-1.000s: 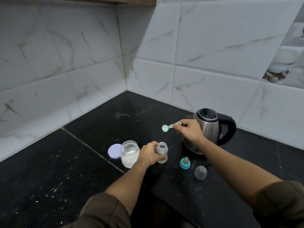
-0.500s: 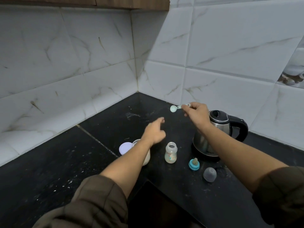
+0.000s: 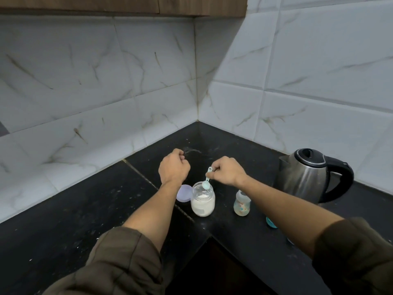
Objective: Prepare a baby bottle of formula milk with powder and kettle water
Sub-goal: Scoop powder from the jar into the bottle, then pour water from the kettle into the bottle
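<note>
A clear glass jar (image 3: pixel 202 201) holding white powder stands open on the black counter, its lilac lid (image 3: pixel 183 193) lying just left of it. My right hand (image 3: pixel 228 171) pinches the handle of a pale green scoop (image 3: pixel 206 182), whose bowl hangs at the jar's mouth. The small baby bottle (image 3: pixel 241 203) stands uncapped to the right of the jar, partly behind my right forearm. My left hand (image 3: pixel 174 167) hovers above and left of the jar with its fingers curled, holding nothing. The steel kettle (image 3: pixel 306 175) with a black handle sits at the right.
A teal teat ring (image 3: pixel 270 223) peeks out from under my right forearm. Tiled walls meet in a corner behind the counter (image 3: pixel 63 209). A wooden cabinet (image 3: pixel 127 5) hangs overhead. The counter's inner edge drops away near the bottom middle.
My right hand brought the scoop down and left from above the kettle to the jar's mouth. My left hand let go of the bottle, rose and curled its fingers. The camera shifted.
</note>
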